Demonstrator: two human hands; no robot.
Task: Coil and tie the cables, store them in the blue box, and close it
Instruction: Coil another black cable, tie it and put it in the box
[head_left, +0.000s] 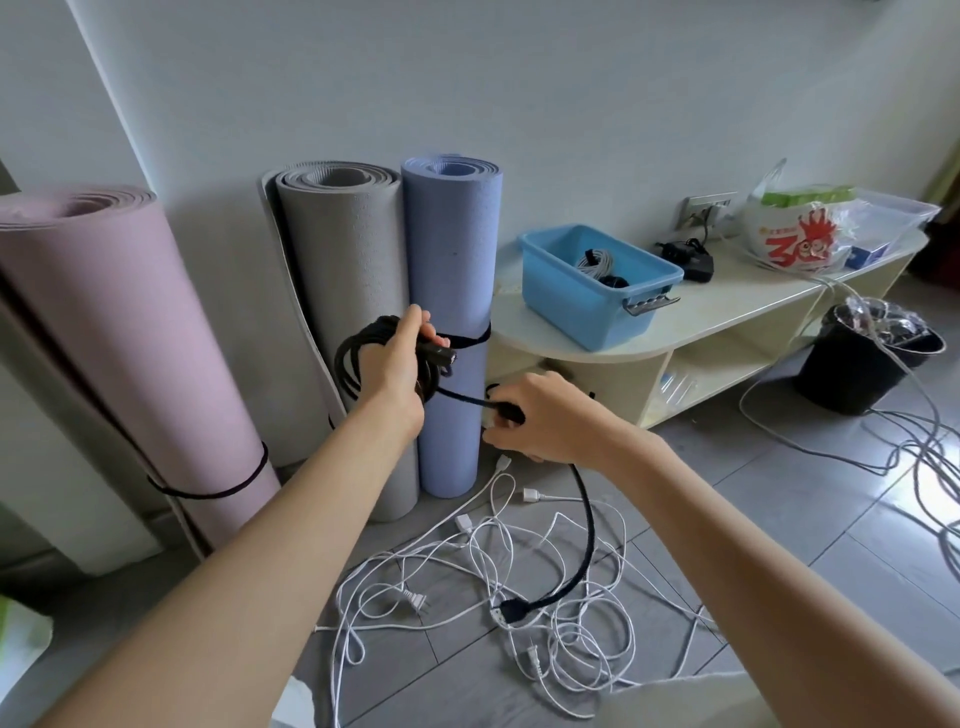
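My left hand (397, 371) grips a coil of black cable (349, 358) held up in front of the rolled mats, one plug end poking out by the thumb. My right hand (540, 423) is closed on the same cable's loose run, which hangs down to a black plug (511, 609) on the floor. A tangle of white cables (519, 577) lies on the grey tiles below. The blue box (566, 306) stands open on the low shelf, with a coiled white cable (597, 261) and something black inside. No lid is visible.
Three rolled mats, pink (124, 338), grey (353, 270) and blue (452, 260), lean on the wall. The cream shelf (727, 306) also carries a black adapter (693, 260) and plastic bags (810, 228). A black bin (857, 358) and more grey cables (924, 441) sit at right.
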